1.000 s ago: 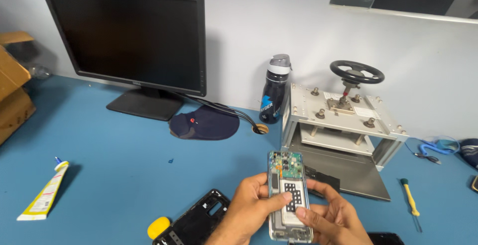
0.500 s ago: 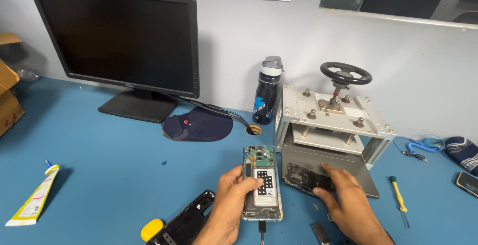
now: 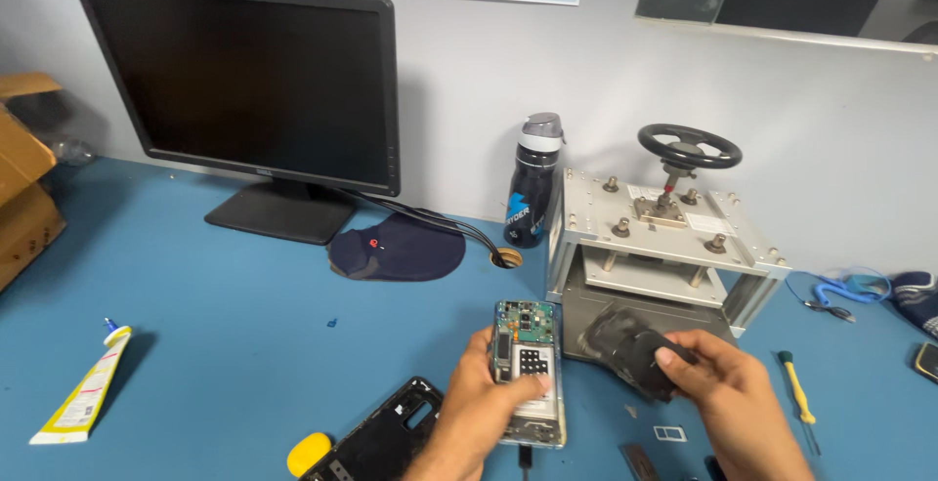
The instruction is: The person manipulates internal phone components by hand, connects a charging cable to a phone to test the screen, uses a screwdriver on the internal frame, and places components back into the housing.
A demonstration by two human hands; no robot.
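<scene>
Head view: left hand [image 3: 479, 408] grasps opened phone [image 3: 529, 372] by its edges; light, stiff, fragile board exposed. Right hand [image 3: 728, 393] clenches blurred black part [image 3: 625, 342].

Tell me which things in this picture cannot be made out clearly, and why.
- Head view: the dark object in the right hand is motion-blurred; its kind is unclear.
- The opened phone in the left hand: lower part hidden by fingers.
- The black frame and yellow tool are cut off by the bottom edge.
- The small part on the table is too small.
</scene>
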